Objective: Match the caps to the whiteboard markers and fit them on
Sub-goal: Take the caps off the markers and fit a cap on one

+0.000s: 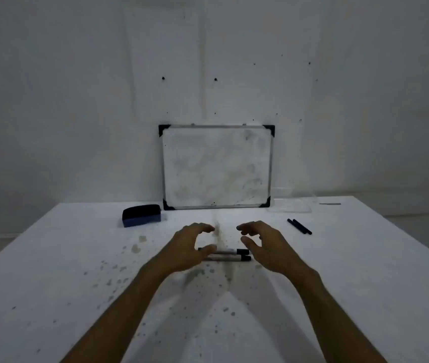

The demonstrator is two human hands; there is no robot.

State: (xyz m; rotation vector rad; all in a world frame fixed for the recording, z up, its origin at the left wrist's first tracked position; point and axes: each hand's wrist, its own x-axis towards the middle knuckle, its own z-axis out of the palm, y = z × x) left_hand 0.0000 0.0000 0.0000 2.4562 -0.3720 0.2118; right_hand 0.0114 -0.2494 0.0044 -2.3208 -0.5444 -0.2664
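Two whiteboard markers (227, 254) lie side by side on the white table, parallel to its front edge, each with a black end toward the right. My left hand (187, 246) hovers over their left ends, fingers curved and apart, its thumb close to the upper marker. My right hand (265, 244) hovers just beyond their right ends, also curved, holding nothing. Two black caps (299, 226) lie together on the table farther back on the right, apart from both hands.
A small framed whiteboard (217, 166) leans against the wall at the back of the stained table (77, 258). A dark blue eraser (142, 215) sits back left. A clear plastic tray (290, 205) stands back right.
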